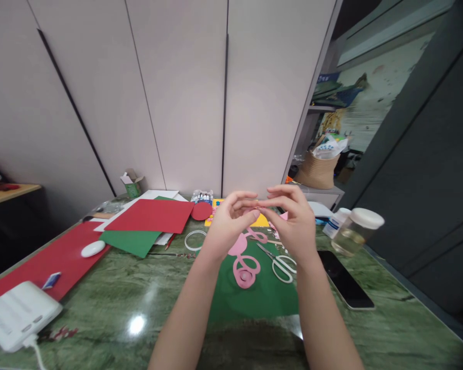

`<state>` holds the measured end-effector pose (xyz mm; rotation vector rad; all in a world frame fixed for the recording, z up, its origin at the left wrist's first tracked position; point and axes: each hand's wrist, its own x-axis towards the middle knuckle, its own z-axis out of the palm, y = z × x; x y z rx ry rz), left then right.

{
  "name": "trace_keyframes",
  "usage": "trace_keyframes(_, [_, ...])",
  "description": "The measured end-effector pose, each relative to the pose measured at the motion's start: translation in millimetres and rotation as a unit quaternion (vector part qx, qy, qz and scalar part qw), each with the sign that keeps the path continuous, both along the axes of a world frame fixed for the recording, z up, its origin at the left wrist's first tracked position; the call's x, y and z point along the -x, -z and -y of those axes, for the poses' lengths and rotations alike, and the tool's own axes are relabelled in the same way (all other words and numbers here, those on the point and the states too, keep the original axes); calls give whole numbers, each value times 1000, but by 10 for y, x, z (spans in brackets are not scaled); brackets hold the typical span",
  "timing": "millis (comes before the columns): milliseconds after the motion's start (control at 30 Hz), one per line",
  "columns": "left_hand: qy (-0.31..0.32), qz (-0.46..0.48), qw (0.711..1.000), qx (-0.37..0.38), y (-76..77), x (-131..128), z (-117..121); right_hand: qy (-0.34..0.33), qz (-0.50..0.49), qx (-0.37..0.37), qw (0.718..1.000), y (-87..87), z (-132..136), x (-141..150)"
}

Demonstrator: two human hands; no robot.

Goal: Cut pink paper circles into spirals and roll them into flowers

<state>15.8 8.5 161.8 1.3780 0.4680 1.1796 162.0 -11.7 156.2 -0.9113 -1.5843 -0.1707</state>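
Note:
My left hand (229,223) and my right hand (293,226) are raised above the green sheet (262,303), fingertips meeting. Pinched between them is a small pink paper piece (259,208), mostly hidden by the fingers. Beneath lies a pink paper cutout (238,245) with a rounded middle and looped strips reaching out from it. A small round spot shows in its lower loop. White-handled scissors (282,268) rest on the green sheet, just below my right hand, their blades slightly apart.
Red paper (150,216) overlaps green and white sheets at left, near a white oval object (93,249). A white ring (195,240) lies left of the cutout. At right are a black phone (345,280), a lidded jar (357,232) and a white bottle (336,222).

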Motion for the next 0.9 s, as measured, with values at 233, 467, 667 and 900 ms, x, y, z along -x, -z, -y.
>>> trace_keyframes(233, [26,-9,999,-27,8,-32,10,-8,-2,39,999,-12,16,3])
trace_keyframes(467, [23,-9,999,-39,19,-55,6,-11,17,42,999,-23,33,9])
trace_keyframes(667, [23,7,999,-26,33,-30,-7,-6,33,34,999,-44,50,10])
trace_keyframes(900, [17,22,1000,0,23,13,-6,-16,35,4,999,-37,62,-18])
